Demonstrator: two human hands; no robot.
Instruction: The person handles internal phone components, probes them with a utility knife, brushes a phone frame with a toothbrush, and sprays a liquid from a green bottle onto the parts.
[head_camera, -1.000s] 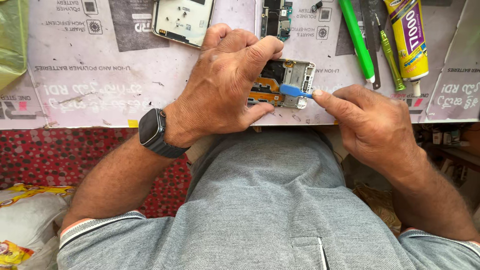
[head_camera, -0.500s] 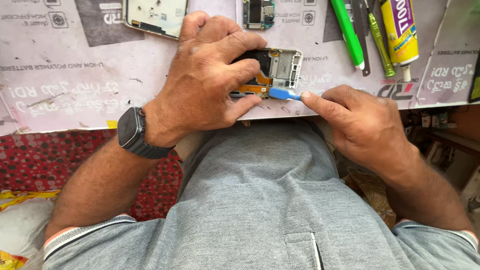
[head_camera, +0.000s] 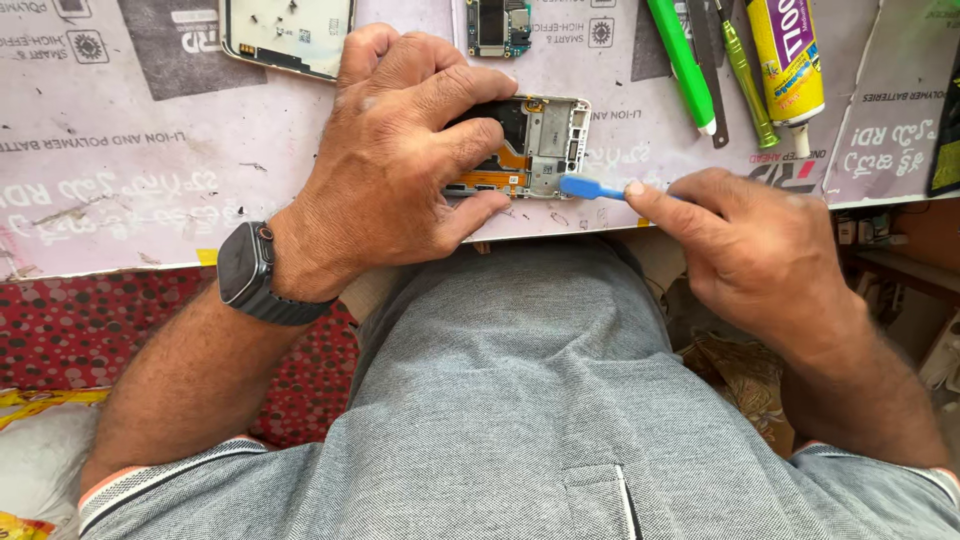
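Grey strap: the dark smartwatch (head_camera: 248, 268) sits on your left wrist, above the red dotted cloth (head_camera: 60, 330) at the bench edge.
White panel: a pale phone part (head_camera: 285, 35) lies at the top left of the printed paper sheet (head_camera: 120, 160) that covers the bench.
Left hand: your left hand (head_camera: 400, 160) is closed down over the opened phone frame (head_camera: 540, 145), fingers curled across its top and thumb along its near edge, pinning it to the sheet.
Phone frame: it lies flat near the front edge of the bench, its right end bare, with orange ribbon cable showing.
Circuit board: a small board (head_camera: 497, 25) rests just beyond your knuckles.
Blue tool: the blue pry tool (head_camera: 592, 187) touches the frame's lower right corner with its tip.
Right hand: your right hand (head_camera: 750, 250) pinches the tool's handle, forefinger stretched along it.
Far right: a green pen (head_camera: 680, 60), a green screwdriver (head_camera: 745, 75) and a yellow glue tube (head_camera: 790, 60) lie side by side.
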